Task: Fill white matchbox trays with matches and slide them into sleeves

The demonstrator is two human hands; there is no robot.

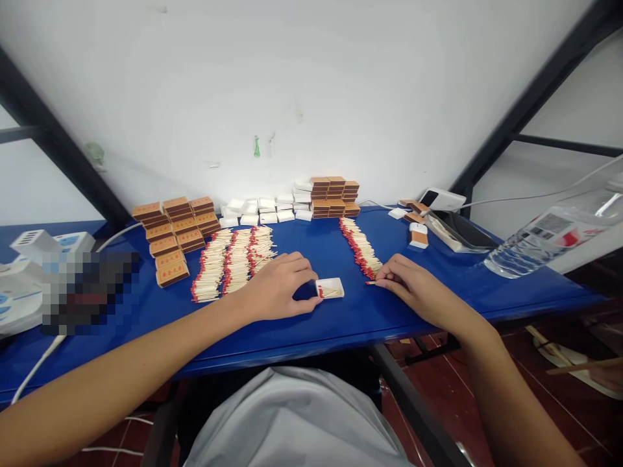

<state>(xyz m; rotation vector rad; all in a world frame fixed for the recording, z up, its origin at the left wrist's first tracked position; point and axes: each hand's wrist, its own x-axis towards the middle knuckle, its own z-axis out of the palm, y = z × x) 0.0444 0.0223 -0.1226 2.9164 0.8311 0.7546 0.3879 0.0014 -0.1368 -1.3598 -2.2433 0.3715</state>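
My left hand point(287, 285) grips the left end of a small white matchbox tray point(335, 283) between thumb and fingers. A few red-tipped matches lie inside the tray, which rests on the blue table. To the right, the thumb and fingers of my right hand point(402, 282) pinch a match point(370, 283), its red head pointing left. Just beyond that hand runs a long row of loose matches point(360, 250). Past my left hand lie three more rows of matches point(238, 259), partly hidden by the hand.
Matchboxes point(178, 233) are stacked at the back left, with more matchboxes point(335, 194) by the wall. White trays point(265, 209) stand between them. At right are a single matchbox point(418, 235), a phone point(462, 228) and a tilted water bottle point(540, 240). A power strip point(53, 243) sits at left.
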